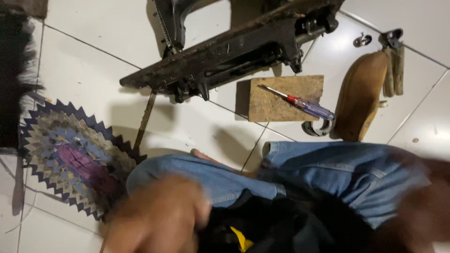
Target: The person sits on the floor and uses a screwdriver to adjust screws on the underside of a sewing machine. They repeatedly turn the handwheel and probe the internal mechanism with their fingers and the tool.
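A round patchwork mat [70, 159] lies on the white tiled floor [93, 70], left of and below the machine [234, 47], a black sewing-machine head tipped on its side so its underside shows. A thin rod [144, 121] runs from the machine's left end down to the mat's edge.

The left hand [157, 220] is blurred, low in view, just right of the mat and well below the machine. It seems to hang over the lap with the fingers loosely curled, but I cannot tell whether it holds anything. Beside it are the jeans [300, 173] and dark cloth with a yellow patch [241, 239].

Just below the machine's right end lies a wood block [272, 105] with a screwdriver [300, 104] across it, red-collared, clear-handled, untouched. A dark metal ring [316, 129] sits at the handle's tip. Right of that rests a tan wooden piece [358, 93], with small metal fittings [391, 37] beyond it.

The right hand [422, 206] is a blur at the lower right, far from the machine; its grip cannot be made out.

Judging from this, the machine is opened up and the tool laid ready, yet neither hand is on it: the work looks paused or barely begun.
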Demonstrator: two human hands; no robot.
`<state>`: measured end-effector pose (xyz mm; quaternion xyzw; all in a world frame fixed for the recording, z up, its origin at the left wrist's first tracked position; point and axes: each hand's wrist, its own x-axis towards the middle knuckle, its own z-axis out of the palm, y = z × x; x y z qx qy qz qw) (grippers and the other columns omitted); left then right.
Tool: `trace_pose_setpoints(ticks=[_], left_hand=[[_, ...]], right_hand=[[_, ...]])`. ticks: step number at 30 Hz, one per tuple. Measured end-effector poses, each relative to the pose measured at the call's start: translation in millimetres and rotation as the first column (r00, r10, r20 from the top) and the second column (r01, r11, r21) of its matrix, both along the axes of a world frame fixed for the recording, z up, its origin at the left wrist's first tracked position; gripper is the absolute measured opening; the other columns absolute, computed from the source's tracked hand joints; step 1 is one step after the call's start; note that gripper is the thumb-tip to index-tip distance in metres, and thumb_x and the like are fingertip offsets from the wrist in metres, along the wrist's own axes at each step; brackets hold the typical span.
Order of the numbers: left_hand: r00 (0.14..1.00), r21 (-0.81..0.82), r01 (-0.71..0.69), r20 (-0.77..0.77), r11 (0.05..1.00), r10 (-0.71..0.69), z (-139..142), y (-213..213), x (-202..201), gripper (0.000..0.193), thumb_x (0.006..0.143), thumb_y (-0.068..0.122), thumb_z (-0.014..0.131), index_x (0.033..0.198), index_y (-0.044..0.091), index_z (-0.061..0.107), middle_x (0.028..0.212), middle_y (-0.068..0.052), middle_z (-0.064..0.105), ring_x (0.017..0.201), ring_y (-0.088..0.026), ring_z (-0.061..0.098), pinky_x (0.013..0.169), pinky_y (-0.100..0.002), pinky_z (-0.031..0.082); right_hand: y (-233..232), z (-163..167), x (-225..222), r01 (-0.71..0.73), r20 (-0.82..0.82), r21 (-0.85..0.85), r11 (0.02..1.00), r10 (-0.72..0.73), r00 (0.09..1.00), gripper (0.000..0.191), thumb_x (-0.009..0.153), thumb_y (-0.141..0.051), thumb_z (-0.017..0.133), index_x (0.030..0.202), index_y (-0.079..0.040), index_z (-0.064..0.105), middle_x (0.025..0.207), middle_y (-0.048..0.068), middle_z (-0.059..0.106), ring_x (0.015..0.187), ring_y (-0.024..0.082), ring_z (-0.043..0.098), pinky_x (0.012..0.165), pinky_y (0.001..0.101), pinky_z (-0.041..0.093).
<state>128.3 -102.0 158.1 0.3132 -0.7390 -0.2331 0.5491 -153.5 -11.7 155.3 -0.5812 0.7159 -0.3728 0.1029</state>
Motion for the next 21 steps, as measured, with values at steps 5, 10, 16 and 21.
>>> trace_pose_setpoints(ticks=[5,10,16,21], left_hand=[[0.951,0.304,-0.209,0.283,0.929,0.121,-84,-24,-11,0.029,0.121,0.011,0.054,0.149,0.013,0.054,0.084,-0.001,0.064,0.064,-0.007,0.057,0.054,-0.021,0.048],[0.906,0.481,-0.221,0.423,0.848,-0.004,-122,-34,-17,0.035,0.109,0.007,0.055,0.143,0.001,0.058,0.082,-0.007,0.067,0.051,-0.009,0.051,0.041,-0.021,0.045],[0.828,0.684,-0.079,0.45,0.725,-0.334,-146,-12,-57,0.031,0.105,0.013,0.057,0.132,0.0,0.063,0.102,-0.021,0.074,0.063,-0.019,0.071,0.049,-0.028,0.059],[0.881,0.763,0.025,0.288,0.646,-0.374,-171,7,-63,0.037,0.107,0.022,0.051,0.136,0.0,0.061,0.104,-0.021,0.075,0.076,-0.025,0.076,0.065,-0.039,0.066]], right_hand=[[-55,-109,17,-0.161,-0.327,0.305,0.939,0.262,0.908,0.05,0.089,-0.019,0.075,0.132,0.002,0.061,0.129,0.02,0.06,0.107,0.043,0.062,0.087,0.0462,0.053],[-31,-149,10,-0.123,-0.197,0.374,0.919,0.209,0.958,0.025,0.104,-0.015,0.069,0.122,0.0,0.06,0.111,0.019,0.067,0.1,0.04,0.066,0.086,0.0488,0.053],[-28,-148,19,-0.097,-0.069,0.352,0.931,0.129,0.989,0.029,0.108,-0.014,0.065,0.127,0.003,0.052,0.107,0.025,0.066,0.092,0.042,0.067,0.079,0.0485,0.054],[-32,-156,18,-0.125,-0.095,0.315,0.941,0.162,0.982,0.026,0.109,-0.014,0.067,0.125,0.002,0.053,0.109,0.024,0.068,0.091,0.042,0.068,0.075,0.0477,0.055]])
